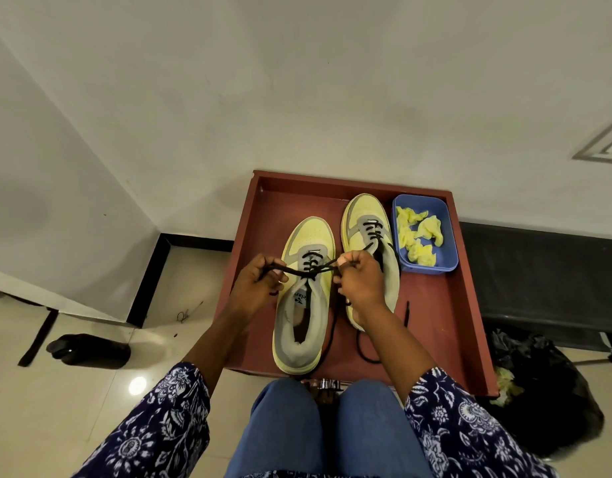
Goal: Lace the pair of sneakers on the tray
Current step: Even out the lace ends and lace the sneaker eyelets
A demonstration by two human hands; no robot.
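Tray (pixel 446 305): red, held both sneakers side by side.
Left sneaker (pixel 302 301): yellow and grey, partly laced with a black lace (pixel 309 270).
Left hand (pixel 254 286): grip clenched on one end of that lace, pulled out sideways.
Right hand (pixel 361 282): grip clenched on the other end.
Right sneaker (pixel 366 222): laced near the toe, just beside a blue tub (pixel 446 262).
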